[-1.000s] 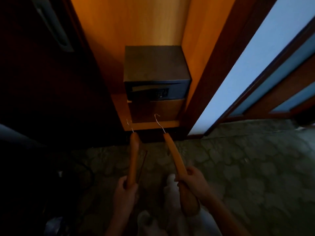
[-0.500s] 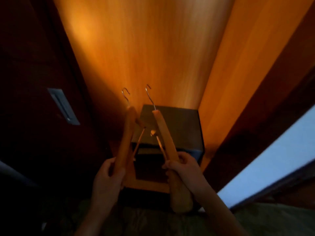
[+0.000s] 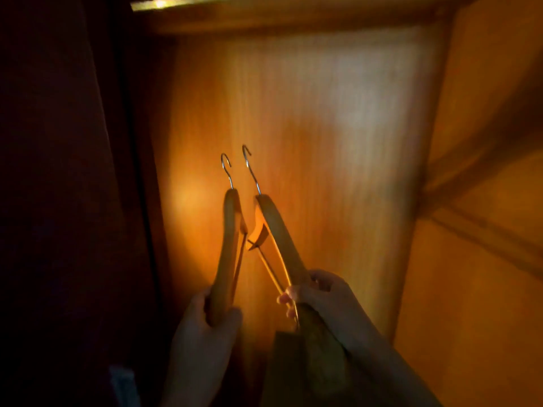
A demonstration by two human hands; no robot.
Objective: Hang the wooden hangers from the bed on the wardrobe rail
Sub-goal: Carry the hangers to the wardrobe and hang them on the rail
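Hangers, 2 of them, are standing upright in front of the lit orange back panel of the wardrobe, 1 in each hand. That panel is filling most of the frame, and its grain is smearing into vertical blur. At the left, a dark door or side wall is swallowing all detail. A strip light is glowing at the top edge, partly cut off. No rail is making itself out in the gloom above. Near the bottom, a dark boxy shape is sitting below the right hand, too dim to identify.

The right hand is wrapping around the lower arm of the right hanger, fingers closed on both the wood and its thin bar; the far end of that hanger is hiding behind the hand. The left hand is clasping the left hanger near its lower end, which the palm is covering. The 2 metal hooks are pointing up, near each other but apart, touching nothing. No writing or label is readable anywhere.
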